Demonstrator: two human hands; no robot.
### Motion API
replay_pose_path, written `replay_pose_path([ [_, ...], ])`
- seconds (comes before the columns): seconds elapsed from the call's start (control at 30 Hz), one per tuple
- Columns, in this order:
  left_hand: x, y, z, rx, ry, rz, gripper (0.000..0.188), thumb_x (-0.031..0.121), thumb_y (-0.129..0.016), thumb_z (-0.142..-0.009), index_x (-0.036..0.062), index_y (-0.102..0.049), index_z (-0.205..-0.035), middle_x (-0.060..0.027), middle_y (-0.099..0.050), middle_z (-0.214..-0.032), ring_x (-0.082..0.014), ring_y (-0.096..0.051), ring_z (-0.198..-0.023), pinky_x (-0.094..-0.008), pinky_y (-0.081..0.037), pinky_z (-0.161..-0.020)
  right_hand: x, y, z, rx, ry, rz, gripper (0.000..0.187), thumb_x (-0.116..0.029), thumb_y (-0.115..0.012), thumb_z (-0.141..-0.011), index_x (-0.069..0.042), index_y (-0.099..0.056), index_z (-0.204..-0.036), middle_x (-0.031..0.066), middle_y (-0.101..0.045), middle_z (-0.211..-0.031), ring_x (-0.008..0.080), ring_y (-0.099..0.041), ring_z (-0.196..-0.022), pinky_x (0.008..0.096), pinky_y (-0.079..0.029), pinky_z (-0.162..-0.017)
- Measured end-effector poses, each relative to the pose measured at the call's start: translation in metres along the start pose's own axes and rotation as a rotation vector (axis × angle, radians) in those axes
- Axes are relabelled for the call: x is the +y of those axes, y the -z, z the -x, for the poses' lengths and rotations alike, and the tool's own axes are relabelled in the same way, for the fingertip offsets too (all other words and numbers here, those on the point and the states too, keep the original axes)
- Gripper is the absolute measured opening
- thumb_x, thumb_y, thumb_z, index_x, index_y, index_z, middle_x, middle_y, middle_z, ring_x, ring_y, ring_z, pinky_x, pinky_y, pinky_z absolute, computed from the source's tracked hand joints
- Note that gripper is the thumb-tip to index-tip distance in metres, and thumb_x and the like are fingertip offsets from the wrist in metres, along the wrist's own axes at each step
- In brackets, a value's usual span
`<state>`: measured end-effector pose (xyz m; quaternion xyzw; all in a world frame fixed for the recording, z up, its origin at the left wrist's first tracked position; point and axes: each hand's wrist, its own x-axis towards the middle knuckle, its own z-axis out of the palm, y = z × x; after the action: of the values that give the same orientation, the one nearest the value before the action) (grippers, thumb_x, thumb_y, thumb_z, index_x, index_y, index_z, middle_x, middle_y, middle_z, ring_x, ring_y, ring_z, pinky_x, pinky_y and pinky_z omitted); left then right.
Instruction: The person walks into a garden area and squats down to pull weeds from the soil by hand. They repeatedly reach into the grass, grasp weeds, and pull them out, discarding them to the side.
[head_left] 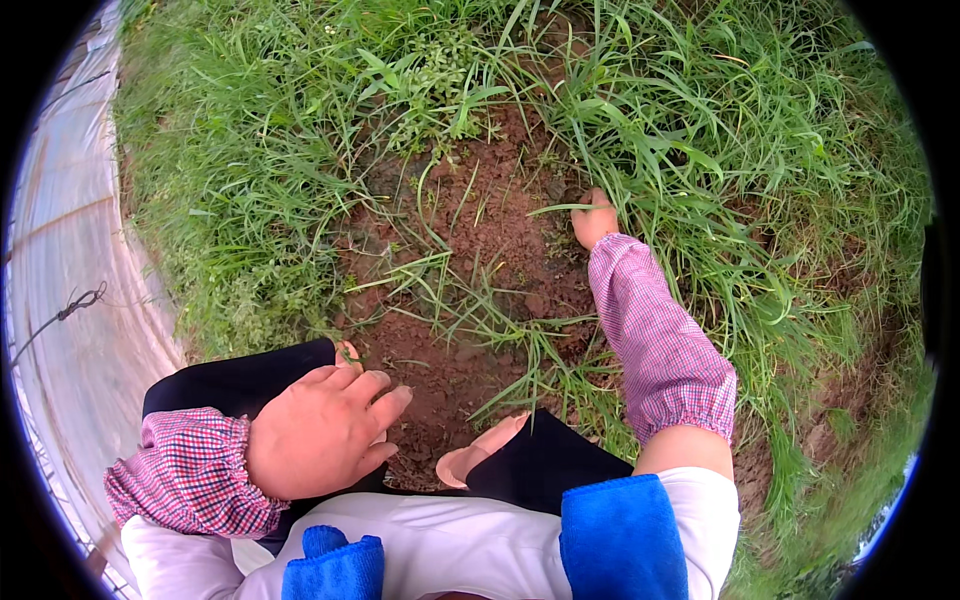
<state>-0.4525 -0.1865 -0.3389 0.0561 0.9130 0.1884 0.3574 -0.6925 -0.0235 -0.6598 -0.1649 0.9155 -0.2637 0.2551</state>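
Observation:
My left hand (322,428) rests over my left knee, back up, holding nothing. Its fingers are loosely curved and apart. My right hand (596,218) reaches forward to the right edge of a bare soil patch (480,215). Its fingers are closed low on the long green grass (640,150), and the blades partly cover the fingertips. A single blade sticks out to the left of that hand. Both forearms wear red-and-white checked sleeve covers (655,320).
Loose grass blades (520,335) lie on the brown soil between my dark-trousered knees. Dense grass (260,130) stands to the left and ahead. Translucent plastic sheeting (80,260) with a dark cord (75,305) runs along the far left. A blue cloth (622,535) hangs at my chest.

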Motion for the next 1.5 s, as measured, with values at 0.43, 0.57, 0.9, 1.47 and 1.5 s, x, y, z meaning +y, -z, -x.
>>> replay_pose_path([
  [0.43, -0.001, 0.000, 0.000, -0.019, -0.032, -0.003, 0.040, 0.027, -0.055, -0.069, 0.0042, -0.045, -0.101, -0.0085, -0.049, -0.090, -0.0222, -0.050, -0.083, -0.0323, -0.039, -0.074, -0.053, 0.030, -0.035, -0.093, -0.148, 0.520, 0.025, -0.008, -0.036, -0.077, 0.001, -0.056, -0.089, 0.0172, -0.055, -0.094, 0.0277, -0.056, -0.080, 0.0348, -0.046, -0.068],
  [0.57, -0.004, 0.000, 0.003, 0.019, -0.058, -0.012, 0.038, 0.025, -0.054, -0.069, 0.0037, -0.046, -0.099, -0.0084, -0.050, -0.088, -0.0225, -0.050, -0.082, -0.0318, -0.040, -0.072, -0.029, 0.030, -0.059, -0.182, -0.165, 0.699, 0.021, -0.015, -0.044, -0.079, -0.002, -0.059, -0.085, 0.0125, -0.059, -0.085, 0.0224, -0.058, -0.074, 0.0317, -0.048, -0.059],
  [0.9, -0.007, -0.003, 0.008, 0.088, -0.057, 0.025, 0.033, 0.022, -0.053, -0.069, 0.0028, -0.048, -0.096, -0.0086, -0.051, -0.081, -0.0228, -0.050, -0.081, -0.0316, -0.041, -0.070, -0.033, 0.044, -0.051, -0.219, -0.305, 0.510, 0.022, -0.013, -0.043, -0.080, 0.000, -0.055, -0.093, 0.0166, -0.055, -0.088, 0.0250, -0.056, -0.076, 0.0334, -0.047, -0.064],
  [1.47, 0.000, -0.001, -0.001, 0.055, -0.090, -0.009, 0.034, 0.024, -0.053, -0.070, 0.0022, -0.049, -0.097, -0.0101, -0.053, -0.086, -0.0229, -0.052, -0.081, -0.0318, -0.040, -0.072, -0.084, -0.010, 0.076, -0.558, 0.254, -0.059, 0.036, -0.031, -0.040, -0.078, 0.002, -0.053, -0.074, 0.0194, -0.055, -0.071, 0.0330, -0.052, -0.068, 0.0403, -0.040, -0.068],
  [1.5, -0.001, -0.001, -0.001, 0.057, -0.087, -0.014, 0.035, 0.024, -0.053, -0.070, 0.0024, -0.049, -0.097, -0.0101, -0.053, -0.087, -0.0230, -0.052, -0.081, -0.0318, -0.040, -0.072, -0.076, -0.008, 0.085, -0.538, 0.208, -0.117, 0.038, -0.032, -0.042, -0.076, 0.003, -0.053, -0.066, 0.0215, -0.053, -0.065, 0.0340, -0.052, -0.065, 0.0398, -0.040, -0.067],
])
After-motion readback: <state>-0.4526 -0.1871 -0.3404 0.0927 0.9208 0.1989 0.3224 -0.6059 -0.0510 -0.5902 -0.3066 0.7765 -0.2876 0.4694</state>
